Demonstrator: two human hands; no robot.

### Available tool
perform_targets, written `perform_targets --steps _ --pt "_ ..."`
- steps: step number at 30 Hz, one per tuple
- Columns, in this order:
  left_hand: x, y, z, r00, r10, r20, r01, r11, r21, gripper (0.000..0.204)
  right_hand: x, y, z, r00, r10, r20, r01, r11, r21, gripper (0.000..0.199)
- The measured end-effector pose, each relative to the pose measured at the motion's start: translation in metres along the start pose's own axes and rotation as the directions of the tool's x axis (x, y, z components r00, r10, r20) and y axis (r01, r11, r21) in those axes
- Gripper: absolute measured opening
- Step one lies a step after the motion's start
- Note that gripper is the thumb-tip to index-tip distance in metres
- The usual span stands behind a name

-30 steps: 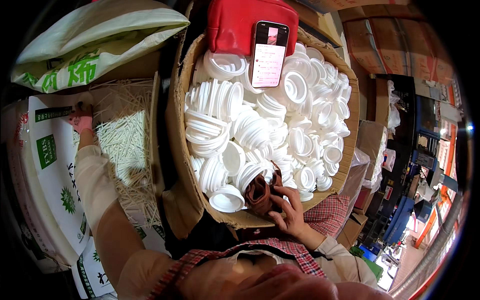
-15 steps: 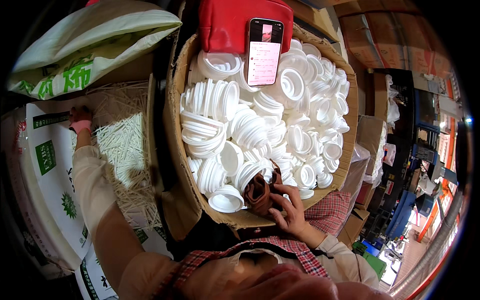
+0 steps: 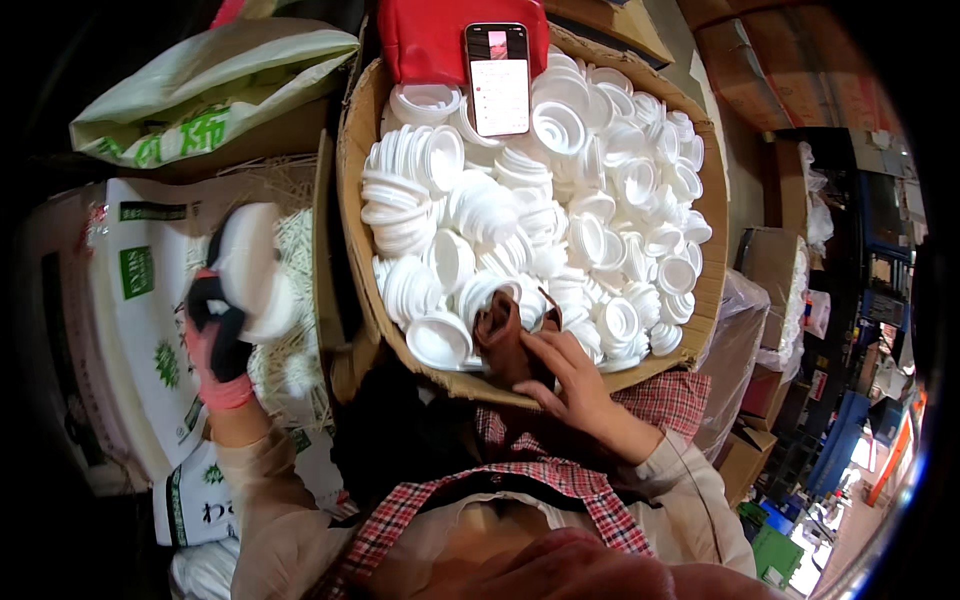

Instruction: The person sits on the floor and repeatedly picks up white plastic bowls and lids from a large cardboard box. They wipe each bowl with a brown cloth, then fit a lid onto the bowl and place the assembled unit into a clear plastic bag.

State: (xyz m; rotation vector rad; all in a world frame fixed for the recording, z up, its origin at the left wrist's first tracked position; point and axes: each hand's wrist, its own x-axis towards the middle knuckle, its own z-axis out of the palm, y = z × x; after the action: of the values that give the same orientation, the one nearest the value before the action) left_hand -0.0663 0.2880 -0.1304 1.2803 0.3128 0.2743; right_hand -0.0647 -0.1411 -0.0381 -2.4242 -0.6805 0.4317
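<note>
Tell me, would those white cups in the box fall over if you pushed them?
Probably. The white cups lie heaped loosely in the cardboard box, many tilted, so a push would likely shift them. They look thin and light. Their round rims suggest they could roll.

White cap stack (image 3: 252,268), blurred, gloved grip

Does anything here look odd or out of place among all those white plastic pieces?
Yes: a phone lies screen-up on the white caps in the cardboard box, leaning against a red bag. It sits loose on the uneven heap.
</note>
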Motion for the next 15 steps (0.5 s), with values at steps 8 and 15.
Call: perform_targets --steps 8,15 --pt "-0.01 0.09 0.164 0.907 -0.01 0.422 -0.004 0.999 0.033 0.053 0.017 0.061 -0.013 0.979 0.156 0.134 -0.205 0.807 0.554 0.02" --pt "-0.062 0.065 0.285 0.895 -0.324 0.305 0.371 0.922 -0.108 0.042 0.01 0.032 -0.057 0.938 0.222 -0.266 0.183 0.334 0.925 0.02"
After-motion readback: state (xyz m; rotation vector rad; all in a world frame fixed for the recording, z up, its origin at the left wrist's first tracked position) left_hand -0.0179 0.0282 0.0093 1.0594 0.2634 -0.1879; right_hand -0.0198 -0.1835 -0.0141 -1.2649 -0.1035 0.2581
